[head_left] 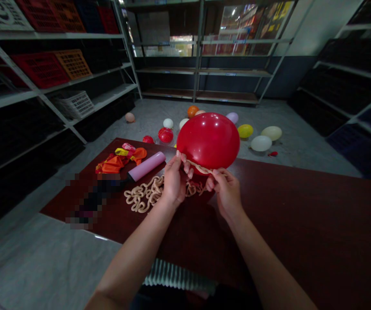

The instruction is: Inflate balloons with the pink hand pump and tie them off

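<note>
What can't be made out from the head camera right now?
Head view: neck of the red balloon, hidden by the left hand, right hand and tan strand.
Head view: part of the tan coils, behind the left hand.
Head view: cream balloon's right side, behind the red balloon.
Head view: dark item beside the pink cylinder, pixelated.

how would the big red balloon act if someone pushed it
The red balloon looks inflated, so it is probably very light for its size. Its rounded sides suggest it would roll easily, and its taut, shiny skin may burst on something sharp.
</note>
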`<action>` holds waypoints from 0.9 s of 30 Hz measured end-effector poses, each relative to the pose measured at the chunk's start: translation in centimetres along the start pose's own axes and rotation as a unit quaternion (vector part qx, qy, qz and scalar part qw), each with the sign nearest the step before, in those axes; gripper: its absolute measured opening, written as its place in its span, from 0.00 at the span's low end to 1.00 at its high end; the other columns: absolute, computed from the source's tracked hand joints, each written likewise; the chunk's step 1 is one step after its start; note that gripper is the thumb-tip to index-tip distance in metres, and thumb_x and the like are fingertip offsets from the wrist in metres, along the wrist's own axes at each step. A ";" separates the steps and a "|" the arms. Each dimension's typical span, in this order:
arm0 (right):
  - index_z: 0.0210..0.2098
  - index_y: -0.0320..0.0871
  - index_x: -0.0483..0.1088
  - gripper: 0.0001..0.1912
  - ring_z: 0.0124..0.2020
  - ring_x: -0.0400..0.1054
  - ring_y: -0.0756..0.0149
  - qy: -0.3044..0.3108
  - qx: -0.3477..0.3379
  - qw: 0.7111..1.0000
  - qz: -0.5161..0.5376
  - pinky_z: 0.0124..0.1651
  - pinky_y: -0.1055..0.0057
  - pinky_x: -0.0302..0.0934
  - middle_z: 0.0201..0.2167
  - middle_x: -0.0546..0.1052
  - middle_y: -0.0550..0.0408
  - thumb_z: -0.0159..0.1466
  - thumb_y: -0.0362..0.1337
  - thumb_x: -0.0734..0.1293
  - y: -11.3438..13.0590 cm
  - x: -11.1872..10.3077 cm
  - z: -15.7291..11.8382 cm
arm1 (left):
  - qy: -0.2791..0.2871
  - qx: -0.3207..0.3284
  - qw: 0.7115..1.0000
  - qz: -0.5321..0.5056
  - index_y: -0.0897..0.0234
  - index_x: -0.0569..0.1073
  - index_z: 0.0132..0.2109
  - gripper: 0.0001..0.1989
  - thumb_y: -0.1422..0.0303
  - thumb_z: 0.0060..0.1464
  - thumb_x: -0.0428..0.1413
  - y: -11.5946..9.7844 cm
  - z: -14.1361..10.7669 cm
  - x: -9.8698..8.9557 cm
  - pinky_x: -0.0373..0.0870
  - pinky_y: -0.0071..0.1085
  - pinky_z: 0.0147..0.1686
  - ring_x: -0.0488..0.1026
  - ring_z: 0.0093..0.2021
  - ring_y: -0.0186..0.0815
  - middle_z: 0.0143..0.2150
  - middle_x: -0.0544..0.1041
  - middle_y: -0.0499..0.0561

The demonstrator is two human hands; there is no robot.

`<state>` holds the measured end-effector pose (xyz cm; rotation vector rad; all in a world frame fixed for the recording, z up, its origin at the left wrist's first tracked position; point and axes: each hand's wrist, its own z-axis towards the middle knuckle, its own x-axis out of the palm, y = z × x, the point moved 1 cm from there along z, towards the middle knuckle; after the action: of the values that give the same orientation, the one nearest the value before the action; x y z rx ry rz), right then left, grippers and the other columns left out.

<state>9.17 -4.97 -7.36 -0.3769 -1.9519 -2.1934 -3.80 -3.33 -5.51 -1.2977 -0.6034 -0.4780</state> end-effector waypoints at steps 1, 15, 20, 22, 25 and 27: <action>0.23 0.48 0.63 0.15 0.17 0.59 0.72 0.005 -0.006 1.000 -0.002 0.23 0.71 0.56 0.14 0.64 0.64 0.60 0.47 0.68 0.0 -0.2 0.0 | 0.008 0.014 1.000 0.014 0.62 0.65 0.31 0.17 0.57 0.64 0.55 -0.1 -0.1 0.0 0.55 0.26 0.18 0.58 0.18 0.29 0.20 0.60 0.44; 0.28 0.48 0.65 0.16 0.21 0.62 0.69 -0.079 -0.032 0.995 0.058 0.22 0.72 0.56 0.22 0.68 0.60 0.63 0.51 0.64 -0.3 -3.0 1.3 | 0.181 0.283 0.841 0.425 0.61 0.74 0.41 0.12 0.66 0.69 0.47 -1.0 2.7 4.9 0.69 0.35 0.44 0.74 0.41 0.39 0.39 0.78 0.52; 0.28 0.46 0.66 0.15 0.20 0.60 0.72 -0.090 -0.013 0.990 0.106 0.22 0.74 0.53 0.21 0.68 0.62 0.61 0.50 0.66 -0.8 -3.1 1.7 | 0.194 0.223 0.779 0.553 0.63 0.73 0.49 0.12 0.64 0.68 0.48 2.3 9.8 5.1 0.70 0.33 0.49 0.76 0.45 0.38 0.45 0.78 0.54; 0.28 0.46 0.66 0.15 0.20 0.59 0.72 -0.095 -0.007 0.989 0.117 0.22 0.75 0.52 0.20 0.68 0.62 0.61 0.50 0.66 -0.9 -3.3 1.8 | 0.205 0.185 0.772 0.573 0.63 0.70 0.56 0.14 0.66 0.66 0.50 4.1 11.9 4.6 0.71 0.33 0.48 0.76 0.47 0.38 0.50 0.78 0.55; 0.28 0.46 0.66 0.14 0.20 0.59 0.72 -0.099 -0.005 0.988 0.116 0.22 0.74 0.52 0.20 0.68 0.62 0.61 0.50 0.65 -0.8 -3.4 2.0 | 0.233 0.136 0.749 0.605 0.63 0.67 0.62 0.22 0.72 0.62 0.53 6.0 13.5 3.7 0.72 0.35 0.50 0.77 0.49 0.41 0.53 0.78 0.57; 0.27 0.47 0.65 0.14 0.20 0.58 0.72 -0.098 -0.006 0.989 0.109 0.22 0.74 0.51 0.21 0.68 0.61 0.60 0.50 0.65 -0.7 -3.4 1.9 | 0.252 0.126 0.735 0.617 0.61 0.68 0.63 0.23 0.73 0.60 0.54 6.2 13.5 3.2 0.70 0.36 0.54 0.75 0.53 0.43 0.56 0.77 0.56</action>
<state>12.31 -3.06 -8.90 -0.7940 -1.8880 -2.0973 0.61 11.24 -5.93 -0.9733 0.6792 0.3760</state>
